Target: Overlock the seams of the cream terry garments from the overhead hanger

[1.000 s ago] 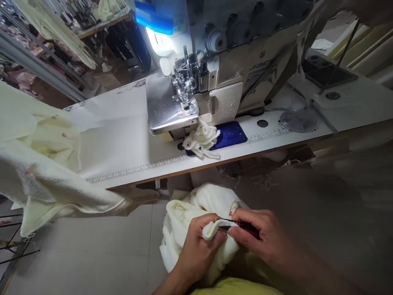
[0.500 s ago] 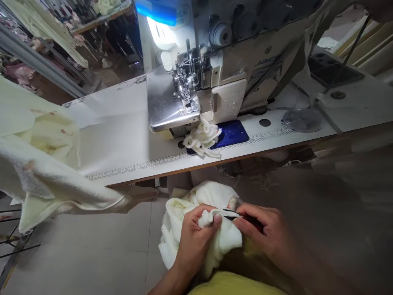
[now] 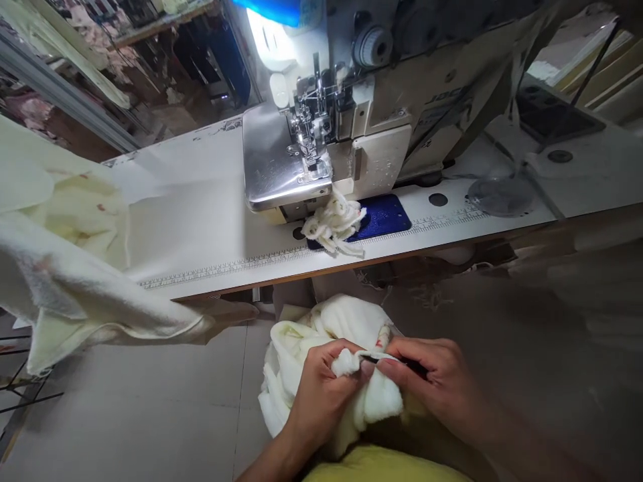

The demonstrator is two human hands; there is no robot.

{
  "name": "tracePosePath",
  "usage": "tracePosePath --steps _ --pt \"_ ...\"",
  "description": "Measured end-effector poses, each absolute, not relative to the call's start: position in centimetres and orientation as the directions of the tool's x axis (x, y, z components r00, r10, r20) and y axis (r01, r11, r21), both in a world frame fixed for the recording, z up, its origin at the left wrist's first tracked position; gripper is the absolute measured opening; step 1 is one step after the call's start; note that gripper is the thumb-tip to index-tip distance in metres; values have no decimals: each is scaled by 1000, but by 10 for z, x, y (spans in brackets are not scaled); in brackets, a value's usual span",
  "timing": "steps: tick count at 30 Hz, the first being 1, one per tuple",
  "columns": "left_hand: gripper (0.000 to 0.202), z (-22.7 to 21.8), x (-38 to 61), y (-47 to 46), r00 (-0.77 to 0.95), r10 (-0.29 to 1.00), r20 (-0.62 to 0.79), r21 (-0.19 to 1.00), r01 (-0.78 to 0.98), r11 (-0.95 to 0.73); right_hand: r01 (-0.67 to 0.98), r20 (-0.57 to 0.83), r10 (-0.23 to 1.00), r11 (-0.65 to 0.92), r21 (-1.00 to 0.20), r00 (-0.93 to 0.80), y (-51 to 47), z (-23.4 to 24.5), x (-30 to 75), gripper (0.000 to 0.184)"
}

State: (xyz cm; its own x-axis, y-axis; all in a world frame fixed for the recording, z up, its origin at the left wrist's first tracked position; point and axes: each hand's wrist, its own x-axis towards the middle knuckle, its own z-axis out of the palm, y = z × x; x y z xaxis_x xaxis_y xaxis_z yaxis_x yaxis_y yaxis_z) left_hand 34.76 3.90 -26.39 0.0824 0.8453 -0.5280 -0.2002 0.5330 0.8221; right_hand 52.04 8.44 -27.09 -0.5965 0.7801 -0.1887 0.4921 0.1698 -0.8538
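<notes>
A bundle of cream fleece fabric [image 3: 351,318] lies over my lap, below the front edge of the sewing table. My left hand [image 3: 326,385] is closed on it, a bunched fold of the fleece showing between thumb and fingers. Close beside it, my right hand [image 3: 437,371] grips a pair of dark thread snips [image 3: 416,367], mostly hidden by the fingers. The tips of the snips lie at the fabric edge by my left thumb. A rolled, red-marked bit of the fabric [image 3: 383,337] sticks up just behind my right fingertips.
An overlock sewing machine [image 3: 346,114] with its lamp lit stands on the white table [image 3: 201,221]. White fabric trimmings [image 3: 334,224] sit below its plate, partly over a blue pad [image 3: 384,215]. More cream fabric [image 3: 85,281] hangs over the table's left end.
My hands have come closer together, and the snips' tips, seen apart before, are now mostly covered at the fabric fold. The camera view has shifted slightly.
</notes>
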Motion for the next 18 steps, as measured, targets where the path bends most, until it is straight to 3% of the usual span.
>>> tracePosePath --steps 4,9,14,18 --pt "33 -270 344 34 19 852 -523 807 -309 502 523 -176 836 148 -839 -520 86 -268 521 40" --pt "27 -270 345 34 -116 836 -537 827 -265 495 537 -241 814 101 -837 -529 87 -259 519 34" --pt "26 -264 344 36 -99 859 -502 859 -169 483 493 -287 785 28 -870 -550 89 -256 513 35" --pt "28 -270 342 34 -84 857 -509 850 -208 484 445 -301 779 -31 -895 -550 89 -257 512 35"
